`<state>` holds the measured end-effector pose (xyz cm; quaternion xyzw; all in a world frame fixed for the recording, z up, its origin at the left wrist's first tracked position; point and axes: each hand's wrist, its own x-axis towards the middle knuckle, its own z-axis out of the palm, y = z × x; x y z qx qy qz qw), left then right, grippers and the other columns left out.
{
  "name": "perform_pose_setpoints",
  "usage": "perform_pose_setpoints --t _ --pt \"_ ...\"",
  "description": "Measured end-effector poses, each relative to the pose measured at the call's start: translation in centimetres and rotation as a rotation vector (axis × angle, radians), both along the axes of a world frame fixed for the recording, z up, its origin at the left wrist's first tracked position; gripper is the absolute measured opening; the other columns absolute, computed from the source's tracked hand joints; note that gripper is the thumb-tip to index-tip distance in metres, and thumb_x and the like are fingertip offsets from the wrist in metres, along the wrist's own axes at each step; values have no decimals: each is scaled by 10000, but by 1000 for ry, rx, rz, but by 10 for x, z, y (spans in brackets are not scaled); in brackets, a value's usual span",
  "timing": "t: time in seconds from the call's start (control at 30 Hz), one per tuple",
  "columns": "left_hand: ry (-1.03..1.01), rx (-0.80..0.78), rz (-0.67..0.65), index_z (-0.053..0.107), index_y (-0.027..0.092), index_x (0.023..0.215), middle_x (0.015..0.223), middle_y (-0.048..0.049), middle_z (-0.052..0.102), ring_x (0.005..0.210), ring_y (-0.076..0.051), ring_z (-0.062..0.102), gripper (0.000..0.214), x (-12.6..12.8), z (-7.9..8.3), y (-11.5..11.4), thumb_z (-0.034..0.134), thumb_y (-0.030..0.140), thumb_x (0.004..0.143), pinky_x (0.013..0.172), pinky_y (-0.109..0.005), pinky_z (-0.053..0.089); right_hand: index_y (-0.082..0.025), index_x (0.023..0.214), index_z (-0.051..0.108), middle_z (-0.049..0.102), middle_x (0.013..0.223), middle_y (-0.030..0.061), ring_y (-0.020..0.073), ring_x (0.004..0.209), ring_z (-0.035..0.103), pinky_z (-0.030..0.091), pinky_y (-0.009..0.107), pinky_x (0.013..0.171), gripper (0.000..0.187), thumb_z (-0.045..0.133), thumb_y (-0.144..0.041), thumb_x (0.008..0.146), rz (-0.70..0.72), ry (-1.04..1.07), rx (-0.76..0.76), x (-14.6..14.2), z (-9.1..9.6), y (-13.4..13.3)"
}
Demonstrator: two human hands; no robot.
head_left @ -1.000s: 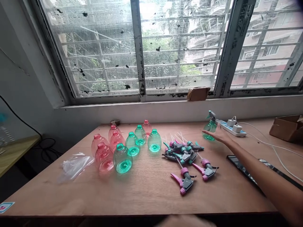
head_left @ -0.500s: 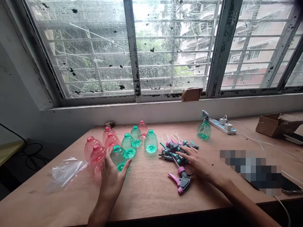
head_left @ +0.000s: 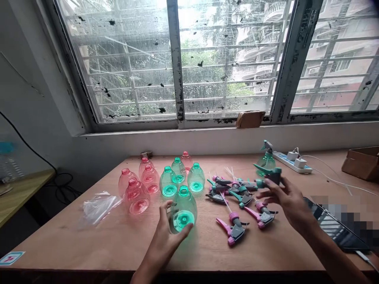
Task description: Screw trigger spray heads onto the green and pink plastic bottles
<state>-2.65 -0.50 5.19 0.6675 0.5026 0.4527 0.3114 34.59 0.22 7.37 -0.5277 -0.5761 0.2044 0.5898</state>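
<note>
My left hand [head_left: 166, 232] grips a green plastic bottle [head_left: 182, 209] and holds it just above the wooden table [head_left: 103, 244], in front of the other bottles. My right hand [head_left: 287, 199] is closed on a green-and-grey spray trigger head [head_left: 268, 173], lifted over the pile of trigger heads [head_left: 237, 193]. Several pink bottles [head_left: 136, 193] and green bottles [head_left: 177, 177] without caps stand at the middle left. One green bottle with its sprayer fitted [head_left: 266, 157] stands at the back right.
A crumpled clear plastic bag [head_left: 99, 207] lies left of the bottles. A white power strip [head_left: 293, 161] with cables runs along the back right. A cardboard box [head_left: 361, 161] sits at the far right, and a phone [head_left: 337, 228] lies beside my right forearm. A window is behind.
My left hand has picked up a green bottle from the group and drawn it forward. My right hand has lifted a green trigger head out of the pile.
</note>
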Motion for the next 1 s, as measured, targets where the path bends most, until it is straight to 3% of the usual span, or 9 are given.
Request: perform_pose_setpoints --t 0.13,0.23,0.3,0.4,0.63,0.8,0.87,1.0 --pt "-25 -2 -100 466 293 1412 1369 -116 594 1246 -327 616 686 8 9 -15 763 346 797 1037 -459 524 -299 1041 691 764 867 -6 222 732 756 667 318 633 212 733 -436 885 123 828 -133 -22 -22 -26" --pt "-95 -63 -126 455 279 1437 1404 -127 582 1258 -323 601 768 14 10 -21 798 335 753 1036 -432 522 -341 959 711 773 883 -17 195 723 726 647 261 542 95 691 -430 932 88 1126 -163 -39 -41 -38" --pt "-137 -116 -139 484 245 1373 1363 -134 626 1219 -314 638 730 16 11 -23 821 333 733 991 -388 549 -361 956 712 762 857 -27 183 689 693 631 244 517 85 655 -424 964 81 1208 -147 -46 -47 -41" --pt "-99 -121 -176 555 235 1272 1292 -112 685 1175 -312 673 613 18 14 -26 829 317 730 942 -345 566 -380 938 710 702 776 -42 179 629 626 611 242 504 101 628 -418 983 109 1184 -77 -50 -48 -42" --pt "-2 -90 -247 561 274 1355 1348 -90 652 1215 -319 648 641 14 16 -23 827 334 774 970 -344 562 -329 866 722 659 767 -24 177 666 593 585 215 605 208 643 -498 957 111 992 -74 -53 -49 -44" --pt "107 -42 -305 508 313 1429 1444 -94 569 1348 -337 525 690 14 15 -25 825 352 817 1106 -416 472 -274 964 743 705 810 14 218 719 623 577 300 697 372 822 -583 772 259 765 -159 -59 -58 -47" --pt "149 -14 -356 464 316 1453 1472 -91 536 1389 -339 472 710 17 13 -26 813 336 834 1171 -456 393 -251 869 746 704 773 9 211 718 622 548 286 701 333 882 -522 731 222 633 -196 -63 -59 -49" --pt "189 -3 -457 349 307 1498 1521 -98 459 1416 -339 431 768 28 8 -25 785 344 866 1206 -474 330 -218 682 718 678 718 7 197 724 600 510 260 717 330 833 -505 796 225 451 -217 -70 -55 -54"
